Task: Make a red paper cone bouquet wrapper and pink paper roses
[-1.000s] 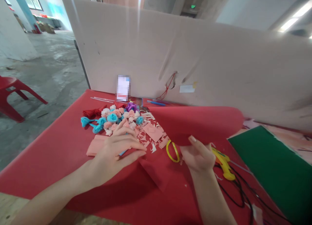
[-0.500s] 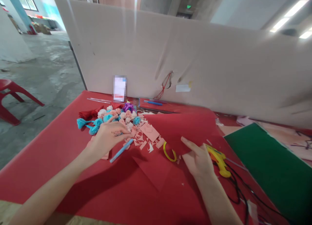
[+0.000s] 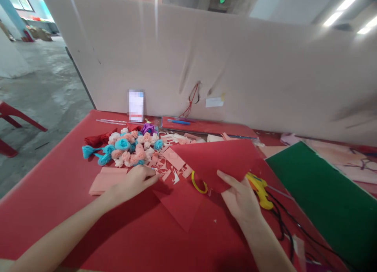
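My left hand (image 3: 134,182) lies flat on the red table cover (image 3: 59,193), fingers stretched to the right and touching pink paper scraps (image 3: 171,162); nothing shows in it. A pink paper piece (image 3: 103,181) lies just left of it, and a heap of small blue, pink and white paper flowers (image 3: 129,146) sits behind. My right hand (image 3: 240,197) rests with index finger and thumb apart on the near edge of a folded red sheet (image 3: 218,158), which lies flat. A yellow loop handle (image 3: 198,183) pokes out from under that sheet.
A yellow glue gun (image 3: 259,187) with a black cable (image 3: 282,225) lies right of my right hand. A green sheet (image 3: 318,193) covers the right side. A pale board (image 3: 235,68) stands along the table's back. A blue pen (image 3: 178,122) lies near it. A red chair (image 3: 11,123) stands far left.
The red sheet, held up and curled a second ago, now lies flat under my right hand. My left hand moved from the flowers down to the scraps; the blue pen near it is out of sight.
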The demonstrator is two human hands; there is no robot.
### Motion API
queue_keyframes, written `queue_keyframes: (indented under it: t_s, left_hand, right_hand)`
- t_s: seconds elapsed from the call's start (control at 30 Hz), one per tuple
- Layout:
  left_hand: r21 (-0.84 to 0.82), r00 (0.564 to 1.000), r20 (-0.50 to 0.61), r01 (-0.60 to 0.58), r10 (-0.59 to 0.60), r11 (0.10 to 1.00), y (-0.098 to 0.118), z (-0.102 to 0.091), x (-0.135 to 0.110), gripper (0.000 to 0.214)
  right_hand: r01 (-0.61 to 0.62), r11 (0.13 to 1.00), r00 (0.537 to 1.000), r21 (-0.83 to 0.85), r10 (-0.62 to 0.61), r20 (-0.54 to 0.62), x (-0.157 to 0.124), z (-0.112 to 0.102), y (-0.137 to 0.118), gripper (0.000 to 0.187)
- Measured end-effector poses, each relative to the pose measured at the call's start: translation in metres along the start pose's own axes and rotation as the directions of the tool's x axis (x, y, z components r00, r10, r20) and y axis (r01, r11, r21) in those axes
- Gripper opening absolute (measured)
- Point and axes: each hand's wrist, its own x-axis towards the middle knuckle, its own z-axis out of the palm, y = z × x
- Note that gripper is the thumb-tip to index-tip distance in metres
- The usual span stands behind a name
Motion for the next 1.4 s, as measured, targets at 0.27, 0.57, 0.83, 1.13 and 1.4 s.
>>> queue_keyframes:
  t_s: [0.27,0.57,0.83,1.13,1.4]
  left_hand:
    - [0.013,0.989,-0.110,-0.095,0.096,0.995,0.010,0.008,0.043,0.038]
    - [-0.149,0.872,-0.420,-0.339,0.251,0.929,0.044,-0.022,0.027,0.029]
    - [-0.089,0.655,-0.671,-0.534,0.346,0.841,0.065,-0.034,-0.002,0.020]
    - [0.042,0.640,-0.656,-0.499,0.401,0.865,0.065,-0.042,-0.003,0.014]
    - [0.173,0.579,-0.597,-0.582,0.555,0.794,0.062,-0.048,-0.004,0.018]
  right_hand:
    - [0.039,0.995,0.999,0.090,-0.039,0.004,0.002,-0.002,-0.016,0.061]
    - [0.063,0.997,0.994,0.038,-0.066,0.087,-0.008,-0.011,-0.017,0.053]
    - [0.113,0.993,0.981,0.017,-0.115,0.154,-0.015,-0.020,-0.011,0.051]
    - [0.110,0.994,0.985,0.011,-0.111,0.134,-0.021,-0.014,-0.015,0.050]
    - [-0.013,0.999,0.990,0.040,0.008,0.141,-0.021,-0.007,-0.021,0.038]
